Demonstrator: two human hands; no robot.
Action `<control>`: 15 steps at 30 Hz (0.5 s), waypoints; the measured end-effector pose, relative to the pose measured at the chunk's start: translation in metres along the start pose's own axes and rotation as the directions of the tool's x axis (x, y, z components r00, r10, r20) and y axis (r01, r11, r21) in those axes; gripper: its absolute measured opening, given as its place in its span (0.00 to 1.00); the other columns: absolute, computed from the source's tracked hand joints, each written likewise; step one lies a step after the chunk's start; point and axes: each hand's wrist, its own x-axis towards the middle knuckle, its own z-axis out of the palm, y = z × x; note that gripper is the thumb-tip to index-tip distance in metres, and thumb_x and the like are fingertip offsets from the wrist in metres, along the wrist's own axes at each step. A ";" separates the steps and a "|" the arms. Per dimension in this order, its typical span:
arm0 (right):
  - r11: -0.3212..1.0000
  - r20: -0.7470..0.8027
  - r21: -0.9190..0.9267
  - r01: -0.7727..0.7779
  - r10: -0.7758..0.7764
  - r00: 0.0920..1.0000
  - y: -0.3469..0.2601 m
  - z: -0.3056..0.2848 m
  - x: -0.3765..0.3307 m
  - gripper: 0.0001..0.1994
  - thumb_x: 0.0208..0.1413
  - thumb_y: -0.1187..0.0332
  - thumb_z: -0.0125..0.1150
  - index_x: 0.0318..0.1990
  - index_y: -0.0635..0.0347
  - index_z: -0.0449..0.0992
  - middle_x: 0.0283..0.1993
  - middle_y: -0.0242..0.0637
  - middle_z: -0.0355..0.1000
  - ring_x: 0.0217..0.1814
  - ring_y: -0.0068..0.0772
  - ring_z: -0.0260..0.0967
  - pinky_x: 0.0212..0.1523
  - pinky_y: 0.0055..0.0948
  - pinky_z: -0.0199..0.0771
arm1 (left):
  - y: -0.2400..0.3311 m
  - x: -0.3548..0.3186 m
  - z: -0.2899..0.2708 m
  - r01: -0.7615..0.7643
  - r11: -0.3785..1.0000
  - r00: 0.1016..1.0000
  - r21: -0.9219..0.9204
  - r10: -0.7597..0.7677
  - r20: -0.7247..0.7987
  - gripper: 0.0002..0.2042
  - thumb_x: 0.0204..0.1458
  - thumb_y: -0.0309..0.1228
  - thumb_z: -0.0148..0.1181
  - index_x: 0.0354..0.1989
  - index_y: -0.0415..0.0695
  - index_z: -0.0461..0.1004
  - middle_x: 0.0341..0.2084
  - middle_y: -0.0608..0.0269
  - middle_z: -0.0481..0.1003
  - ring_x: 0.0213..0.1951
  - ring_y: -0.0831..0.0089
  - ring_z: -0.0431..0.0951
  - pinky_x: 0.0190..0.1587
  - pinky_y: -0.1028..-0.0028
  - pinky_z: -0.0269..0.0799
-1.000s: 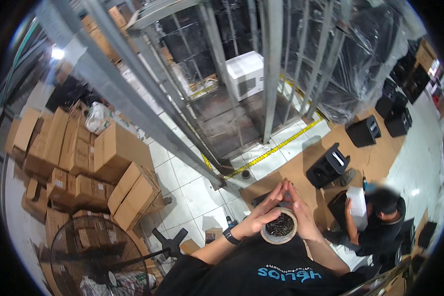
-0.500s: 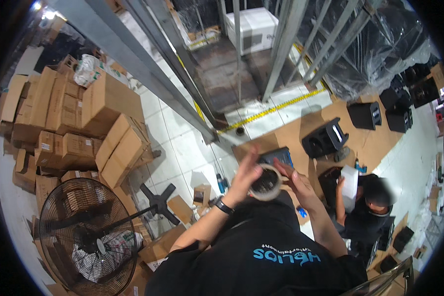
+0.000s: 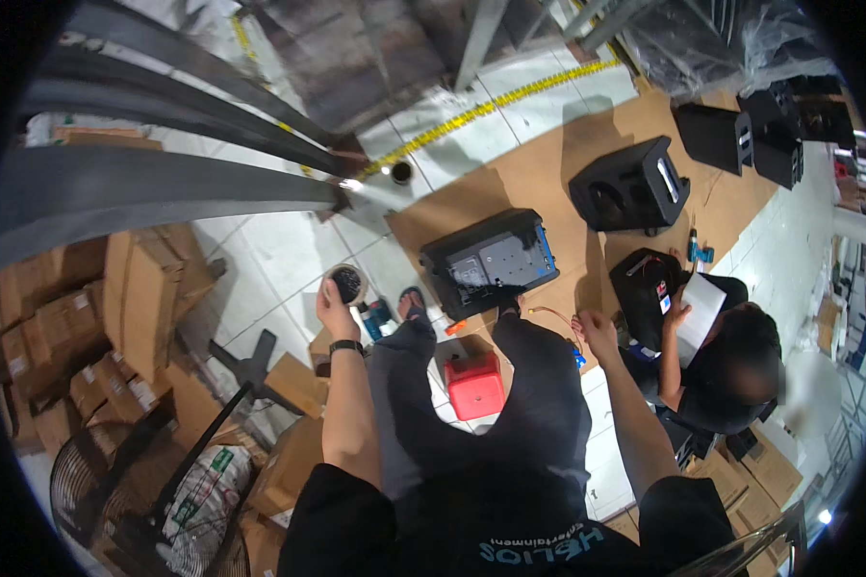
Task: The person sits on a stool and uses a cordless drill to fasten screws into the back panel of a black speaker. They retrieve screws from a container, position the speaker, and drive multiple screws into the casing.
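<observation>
Left hand [image 3: 335,315] has fingers wrapped round the tub [image 3: 364,286], left of centre; carrying step, I'd guess. Right hand [image 3: 598,337] looks curled, can't tell if its fingers grip anything. Next move calls for keeping the tub level imo.

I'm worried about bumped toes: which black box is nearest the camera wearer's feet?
The leftmost black box, with the grey panel showing, right by the feet; the other black boxes are farther right.
</observation>
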 end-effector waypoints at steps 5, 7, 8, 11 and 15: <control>0.949 -0.005 -0.311 -0.039 0.040 0.999 0.062 0.070 0.168 0.35 0.63 0.38 0.54 0.66 0.57 0.71 0.51 0.55 0.78 0.54 0.51 0.78 0.54 0.45 0.76 | -0.213 0.105 0.018 0.043 0.990 0.971 0.135 -0.009 -0.238 0.21 0.66 0.39 0.59 0.59 0.35 0.73 0.52 0.51 0.79 0.49 0.64 0.81 0.52 0.67 0.77; 0.962 0.069 -0.210 -0.174 0.192 0.979 0.063 0.090 0.223 0.41 0.62 0.31 0.45 0.70 0.54 0.67 0.57 0.55 0.75 0.55 0.56 0.77 0.52 0.54 0.76 | -0.278 0.137 0.029 0.093 0.992 0.949 0.081 -0.064 -0.308 0.21 0.67 0.38 0.59 0.60 0.35 0.72 0.50 0.51 0.79 0.48 0.62 0.81 0.45 0.64 0.81; 0.919 0.148 -0.109 -0.379 0.391 0.908 0.064 0.098 0.243 0.44 0.62 0.27 0.41 0.72 0.53 0.65 0.60 0.54 0.74 0.55 0.60 0.76 0.50 0.59 0.77 | -0.307 0.149 0.036 0.116 0.993 0.933 -0.005 -0.110 -0.341 0.21 0.66 0.38 0.58 0.60 0.35 0.72 0.49 0.51 0.79 0.48 0.60 0.81 0.41 0.63 0.82; 0.900 0.315 0.010 -0.435 0.410 0.856 0.069 0.115 0.288 0.55 0.53 0.16 0.31 0.75 0.51 0.59 0.76 0.55 0.56 0.60 0.66 0.70 0.45 0.60 0.79 | -0.360 0.183 0.050 0.178 0.976 0.937 0.127 -0.128 -0.326 0.17 0.65 0.33 0.58 0.59 0.39 0.71 0.50 0.50 0.78 0.45 0.59 0.82 0.35 0.62 0.84; 0.841 0.493 0.012 -0.541 0.466 0.735 0.087 0.133 0.328 0.57 0.49 0.13 0.31 0.73 0.51 0.64 0.76 0.54 0.56 0.69 0.67 0.60 0.52 0.72 0.72 | -0.394 0.211 0.062 0.318 0.941 0.916 0.117 -0.273 -0.296 0.19 0.62 0.28 0.60 0.61 0.51 0.67 0.50 0.53 0.77 0.41 0.58 0.82 0.30 0.65 0.79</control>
